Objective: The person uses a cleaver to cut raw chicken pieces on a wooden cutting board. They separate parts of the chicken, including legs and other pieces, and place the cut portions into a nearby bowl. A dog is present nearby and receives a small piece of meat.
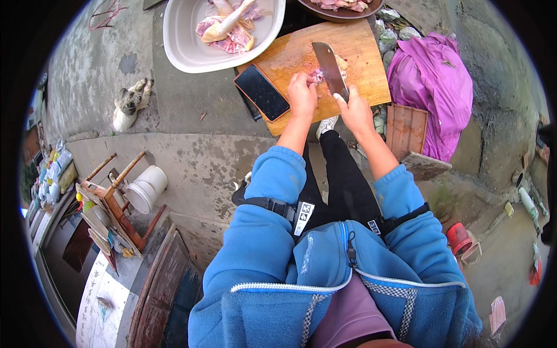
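My right hand (355, 111) grips the handle of a cleaver (329, 68). Its broad dark blade stands over a wooden cutting board (362, 49), slanting up and to the left. Just left of the blade, the closed fingers of my left hand (302, 95) hold a small piece of raw poultry (317, 75) against the board. The blade partly hides more yellowish meat (342, 64) on its right. A phone (261, 93) with a dark screen lies at the board's left edge. Beyond it, a whitish basin (176, 43) contains raw poultry pieces (227, 32).
A brown bowl (348, 15) of cut meat stands at the far edge. Purple cloth (429, 87) covers something right of the board. A dog (130, 104) lies on the concrete to the left. A white bucket (147, 188) and wooden chair (119, 211) are lower left; a red bucket (458, 238) lies lower right.
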Action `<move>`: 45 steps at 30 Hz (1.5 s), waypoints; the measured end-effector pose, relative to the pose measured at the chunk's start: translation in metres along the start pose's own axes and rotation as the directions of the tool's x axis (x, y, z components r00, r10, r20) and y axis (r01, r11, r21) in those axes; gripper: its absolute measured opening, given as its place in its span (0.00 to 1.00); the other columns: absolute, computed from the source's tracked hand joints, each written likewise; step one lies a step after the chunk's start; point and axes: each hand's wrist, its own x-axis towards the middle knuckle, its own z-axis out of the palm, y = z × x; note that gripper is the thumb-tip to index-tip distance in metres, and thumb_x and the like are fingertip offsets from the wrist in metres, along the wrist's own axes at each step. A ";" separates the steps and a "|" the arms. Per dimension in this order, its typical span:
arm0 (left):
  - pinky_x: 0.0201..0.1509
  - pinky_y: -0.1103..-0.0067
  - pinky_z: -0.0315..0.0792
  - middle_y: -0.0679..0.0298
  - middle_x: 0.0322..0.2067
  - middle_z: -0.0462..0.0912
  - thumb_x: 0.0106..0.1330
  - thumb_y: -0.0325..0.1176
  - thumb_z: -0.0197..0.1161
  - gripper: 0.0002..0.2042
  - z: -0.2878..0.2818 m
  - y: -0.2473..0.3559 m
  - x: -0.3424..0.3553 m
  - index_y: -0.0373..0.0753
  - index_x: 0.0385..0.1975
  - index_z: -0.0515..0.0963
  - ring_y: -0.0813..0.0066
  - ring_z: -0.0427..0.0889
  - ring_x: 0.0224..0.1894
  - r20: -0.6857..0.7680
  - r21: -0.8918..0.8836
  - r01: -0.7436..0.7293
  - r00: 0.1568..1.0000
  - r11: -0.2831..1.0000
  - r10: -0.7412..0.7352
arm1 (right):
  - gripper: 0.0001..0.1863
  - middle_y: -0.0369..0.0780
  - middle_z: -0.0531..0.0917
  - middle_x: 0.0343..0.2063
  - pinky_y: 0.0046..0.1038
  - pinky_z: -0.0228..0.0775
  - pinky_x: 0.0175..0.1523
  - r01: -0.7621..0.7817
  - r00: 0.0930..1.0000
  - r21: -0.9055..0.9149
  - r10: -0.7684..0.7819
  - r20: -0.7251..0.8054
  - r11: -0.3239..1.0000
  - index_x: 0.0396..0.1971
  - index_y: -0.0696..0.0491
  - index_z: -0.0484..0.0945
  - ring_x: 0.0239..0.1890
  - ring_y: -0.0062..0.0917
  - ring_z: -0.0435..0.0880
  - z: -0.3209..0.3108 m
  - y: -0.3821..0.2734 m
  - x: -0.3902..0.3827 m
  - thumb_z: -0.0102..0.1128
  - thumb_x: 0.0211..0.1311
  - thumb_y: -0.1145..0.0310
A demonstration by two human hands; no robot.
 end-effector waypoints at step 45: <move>0.51 0.65 0.66 0.50 0.42 0.69 0.45 0.21 0.59 0.18 0.015 0.030 -0.003 0.36 0.39 0.70 0.49 0.68 0.48 0.022 0.141 -0.200 0.980 0.970 0.199 | 0.18 0.52 0.80 0.24 0.45 0.69 0.34 0.089 0.987 0.060 -0.080 -0.141 0.994 0.41 0.55 0.67 0.31 0.51 0.79 -0.047 0.030 -0.025 0.54 0.60 0.57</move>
